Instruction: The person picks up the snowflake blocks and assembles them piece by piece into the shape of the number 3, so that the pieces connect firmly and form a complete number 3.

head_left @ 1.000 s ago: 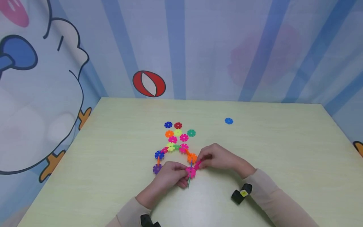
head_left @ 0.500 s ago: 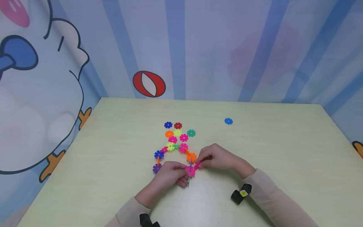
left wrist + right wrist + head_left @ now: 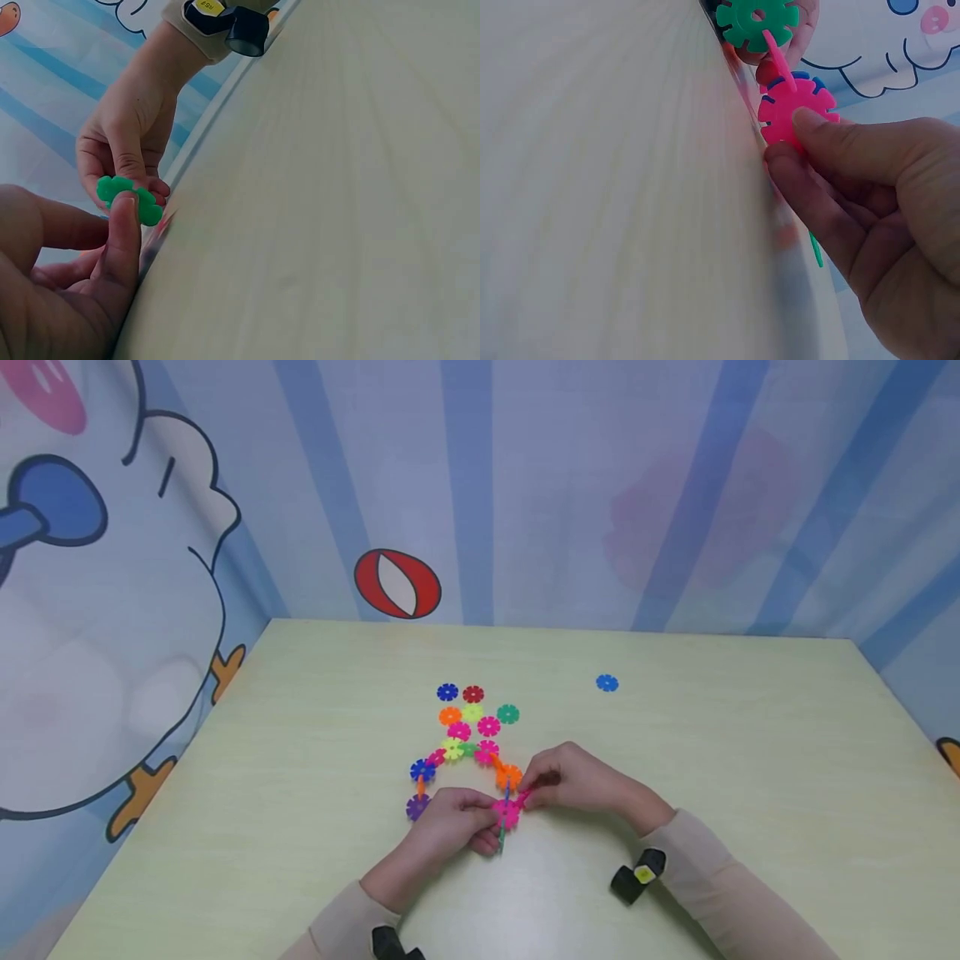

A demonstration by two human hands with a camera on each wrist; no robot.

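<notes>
My left hand (image 3: 450, 821) pinches a green interlocking disc (image 3: 151, 214) between thumb and fingers, the thumb flat against its face. A pink interlocking disc (image 3: 508, 815) slots into that green one and faces up in the head view. My right hand (image 3: 576, 778) pinches another pink disc (image 3: 791, 109) at the joint's right side. Part of a blue disc (image 3: 818, 80) shows behind it in the right wrist view. These pieces adjoin an orange disc (image 3: 512, 777), part of a curved chain that runs round to a purple disc (image 3: 417, 807) beside my left hand.
Loose discs lie flat beyond the chain, among them a dark blue one (image 3: 447, 692), a red one (image 3: 473, 694) and a green one (image 3: 508, 714). Farther right lies a lighter blue disc (image 3: 607, 682). A printed backdrop (image 3: 555, 502) stands behind the pale table (image 3: 712, 735).
</notes>
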